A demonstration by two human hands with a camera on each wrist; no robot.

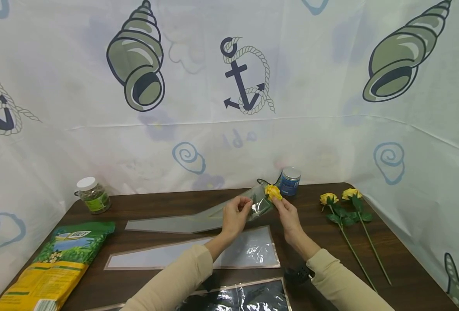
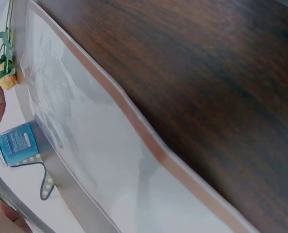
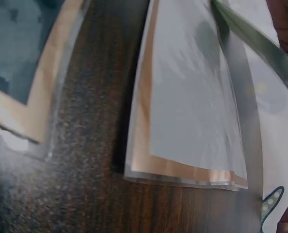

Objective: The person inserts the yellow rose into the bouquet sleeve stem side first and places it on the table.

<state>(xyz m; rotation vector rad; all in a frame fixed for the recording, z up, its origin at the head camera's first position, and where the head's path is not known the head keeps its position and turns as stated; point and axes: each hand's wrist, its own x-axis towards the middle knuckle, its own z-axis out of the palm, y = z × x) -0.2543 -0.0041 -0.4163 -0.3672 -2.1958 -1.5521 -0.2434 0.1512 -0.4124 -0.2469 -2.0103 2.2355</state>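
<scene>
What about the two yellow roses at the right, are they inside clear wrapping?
No, both roses lie on the dark table with their stems and leaves bare.

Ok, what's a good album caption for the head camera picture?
Hands busy with a yellow rose and clear sleeve, two more roses lying nearby.

A shell-printed white backdrop (image 1: 311, 108) stands behind a brown table (image 1: 148, 205).

The right hand (image 1: 291, 220) has a blue can (image 1: 290, 182) barring the way beyond it, the left hand (image 1: 234, 217) close on its left, and passable tabletop (image 1: 315, 219) on its right, short of two yellow roses (image 1: 341, 211)
</scene>
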